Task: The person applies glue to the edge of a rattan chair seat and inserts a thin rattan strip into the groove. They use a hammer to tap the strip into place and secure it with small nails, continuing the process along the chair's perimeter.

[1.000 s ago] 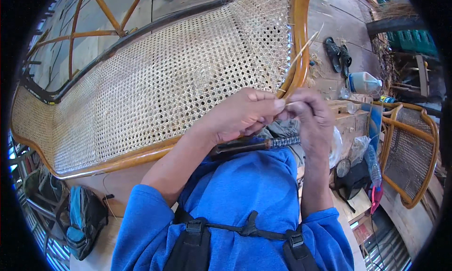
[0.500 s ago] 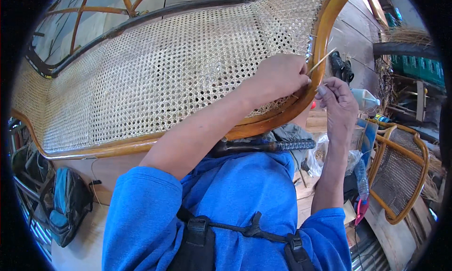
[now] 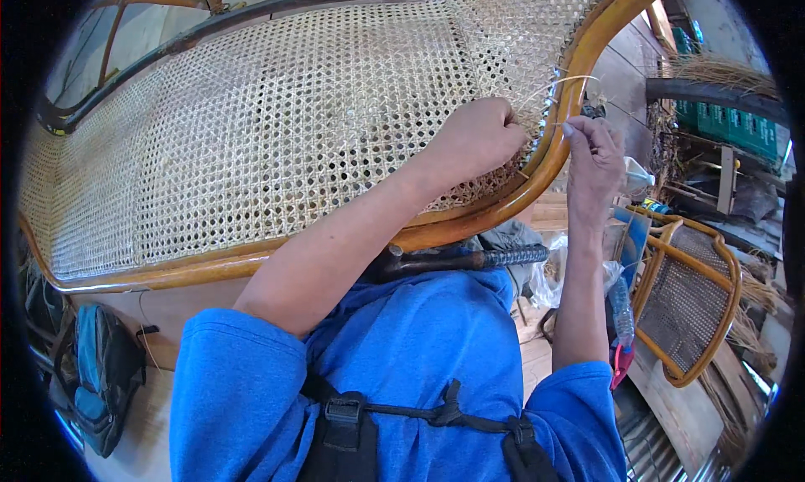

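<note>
A bench of woven cane [image 3: 335,105] with a glossy brown rattan frame [image 3: 549,168] lies across in front of me. My left hand [image 3: 482,142] is closed in a fist over the weave, just inside the frame's curved right corner; what its fingers hold is hidden. My right hand [image 3: 597,151] pinches at the outer side of that corner, where a thin pale strand shows at its fingertips. A loose cane strand [image 3: 579,78] arches over the frame above both hands. Small bluish-white bits [image 3: 551,101] line the frame's inner edge there.
A dark stick with a wrapped grip [image 3: 503,257] lies across my lap. To the right are a smaller cane panel in a rattan frame [image 3: 734,289], a plastic bottle [image 3: 620,310] and a white container [image 3: 639,173]. A backpack [image 3: 99,373] stands at lower left; green crates [image 3: 738,126] sit at far right.
My left hand has drawn left, away from the frame and over the weave. The straight strand above the frame now bends in an arch. My right hand has risen slightly beside the frame.
</note>
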Tool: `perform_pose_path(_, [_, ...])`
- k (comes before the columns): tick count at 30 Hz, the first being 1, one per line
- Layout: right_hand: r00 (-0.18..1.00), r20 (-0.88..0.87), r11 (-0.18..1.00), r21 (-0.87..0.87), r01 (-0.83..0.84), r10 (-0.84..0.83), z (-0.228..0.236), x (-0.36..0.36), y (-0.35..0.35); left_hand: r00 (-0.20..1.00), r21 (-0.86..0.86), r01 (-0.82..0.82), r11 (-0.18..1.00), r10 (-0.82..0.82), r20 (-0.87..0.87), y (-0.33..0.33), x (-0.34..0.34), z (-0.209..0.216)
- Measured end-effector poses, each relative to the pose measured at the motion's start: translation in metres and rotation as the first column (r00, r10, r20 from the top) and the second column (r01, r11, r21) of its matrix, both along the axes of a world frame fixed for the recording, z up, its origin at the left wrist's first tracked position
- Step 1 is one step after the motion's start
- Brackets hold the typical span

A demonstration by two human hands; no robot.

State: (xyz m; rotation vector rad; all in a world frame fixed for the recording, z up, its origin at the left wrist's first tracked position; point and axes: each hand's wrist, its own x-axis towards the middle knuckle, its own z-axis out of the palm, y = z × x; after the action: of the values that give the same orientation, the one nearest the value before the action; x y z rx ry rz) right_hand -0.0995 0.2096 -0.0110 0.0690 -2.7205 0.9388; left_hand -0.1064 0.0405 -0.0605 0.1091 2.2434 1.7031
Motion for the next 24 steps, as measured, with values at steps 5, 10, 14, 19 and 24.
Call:
perform_pose_path(5, [0.999,0.016,0.997,0.076,0.033,-0.034,-0.004,-0.01,-0.007,0.999,0.049,0.013,0.999,-0.015,0.052,-0.003,0.0,0.002])
perform_pose_path(10, [0.961,-0.273,0.967,0.252,0.029,0.042,-0.022,-0.019,-0.011,0.999,0.037,0.02,0.999,-0.021,0.036,-0.002,-0.002,-0.002])
perform_pose_path(14, [0.965,-0.262,0.935,0.346,0.081,0.013,-0.02,-0.019,-0.019,0.998,0.06,0.026,0.998,-0.029,0.048,-0.003,-0.001,-0.004])
perform_pose_path(19, [0.956,-0.292,0.953,0.299,0.055,0.037,-0.022,-0.018,-0.017,1.0,0.052,0.006,0.999,-0.007,0.017,-0.001,-0.002,-0.007])
perform_pose_path(24, [0.965,-0.262,0.976,0.215,0.032,0.026,-0.023,-0.017,-0.019,0.996,0.067,0.043,0.997,-0.048,0.077,-0.005,-0.003,0.001])
